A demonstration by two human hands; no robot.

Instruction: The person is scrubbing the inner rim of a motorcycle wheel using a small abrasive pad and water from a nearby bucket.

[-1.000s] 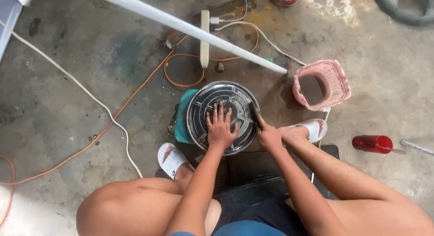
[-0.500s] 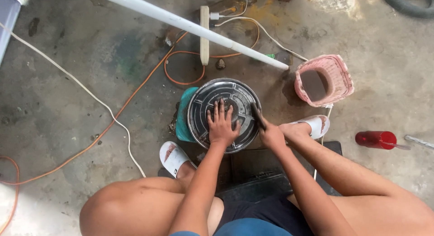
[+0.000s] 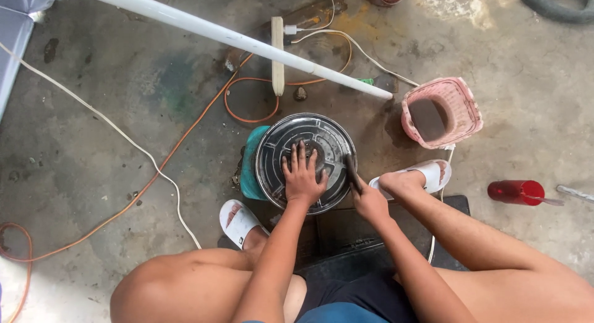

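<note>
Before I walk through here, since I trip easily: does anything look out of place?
Yes. An orange cable and a white cable snake loose across the floor, and a long white pole lies slanted beside the round dark cover under the left hand.

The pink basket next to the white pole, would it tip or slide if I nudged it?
The pink basket probably slides easily: its thin woven walls look light. It seems to sit tilted on the concrete floor, so it may tip. The walls likely flex when squeezed.
</note>
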